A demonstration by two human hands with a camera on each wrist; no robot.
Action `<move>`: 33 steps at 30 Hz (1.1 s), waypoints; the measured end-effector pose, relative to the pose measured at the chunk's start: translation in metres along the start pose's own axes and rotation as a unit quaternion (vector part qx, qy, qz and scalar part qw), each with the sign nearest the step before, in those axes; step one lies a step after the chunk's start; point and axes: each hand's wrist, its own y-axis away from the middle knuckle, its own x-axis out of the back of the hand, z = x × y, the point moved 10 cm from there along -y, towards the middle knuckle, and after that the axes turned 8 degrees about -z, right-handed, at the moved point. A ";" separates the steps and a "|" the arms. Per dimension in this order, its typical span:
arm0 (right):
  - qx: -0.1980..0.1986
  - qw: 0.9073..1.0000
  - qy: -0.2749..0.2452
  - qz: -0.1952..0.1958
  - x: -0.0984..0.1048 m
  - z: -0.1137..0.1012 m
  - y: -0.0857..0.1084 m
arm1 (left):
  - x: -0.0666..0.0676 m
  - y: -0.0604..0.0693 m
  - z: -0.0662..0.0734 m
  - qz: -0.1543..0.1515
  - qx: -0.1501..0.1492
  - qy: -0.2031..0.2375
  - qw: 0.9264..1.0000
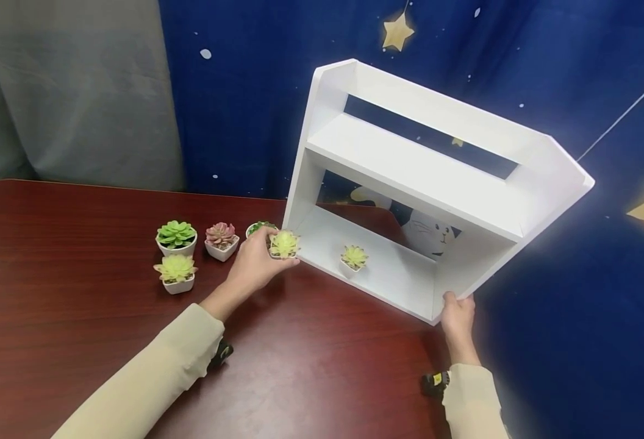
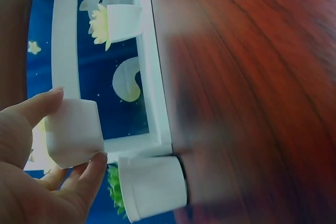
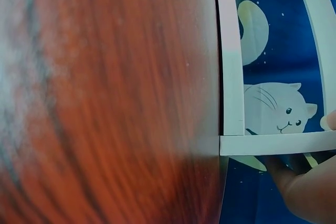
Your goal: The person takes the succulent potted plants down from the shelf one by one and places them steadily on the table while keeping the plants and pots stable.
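My left hand (image 1: 249, 263) pinches the white pot of a yellow-green succulent (image 1: 284, 244) at the left front corner of a white shelf unit (image 1: 410, 177). In the left wrist view, thumb and fingers hold the square white pot (image 2: 76, 132) from opposite sides, and the plant is mostly hidden. Another yellow-green succulent (image 1: 353, 258) stands on the unit's bottom board. My right hand (image 1: 458, 317) grips the lower front edge of the unit's right side panel. Seen from the right wrist, the thumb is on the inner face and the fingers are outside.
Left of the unit stand a green succulent (image 1: 176, 236), a yellow-green one (image 1: 176, 272) and a pink one (image 1: 221, 240). Another green succulent (image 1: 260, 226) is partly behind my left hand. The reddish-brown table (image 1: 311, 353) ends near a dark blue curtain (image 1: 234, 97).
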 end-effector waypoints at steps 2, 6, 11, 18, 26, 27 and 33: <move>-0.003 1.000 -0.003 -0.002 0.000 0.000 0.000 | 0.005 0.005 -0.003 0.006 0.001 -0.002 1.000; -0.005 1.000 -0.011 -0.006 0.000 -0.002 0.001 | 0.014 0.012 -0.010 0.015 0.009 -0.009 1.000; -0.001 1.000 -0.011 -0.010 0.000 -0.005 0.001 | 0.023 0.022 -0.024 0.028 0.033 -0.012 0.999; 0.003 1.000 -0.004 -0.010 0.000 -0.007 0.003 | 0.028 0.035 -0.046 0.021 0.069 -0.018 0.997; -0.002 1.000 0.005 -0.016 -0.001 -0.006 0.004 | 0.029 0.042 -0.061 0.004 0.084 -0.027 0.996; -0.002 1.000 0.004 -0.017 -0.002 -0.006 0.003 | 0.030 0.043 -0.062 0.003 0.087 -0.030 0.996; 0.003 1.000 -0.008 -0.011 -0.001 -0.006 0.003 | 0.033 0.043 -0.070 -0.005 0.102 -0.049 0.994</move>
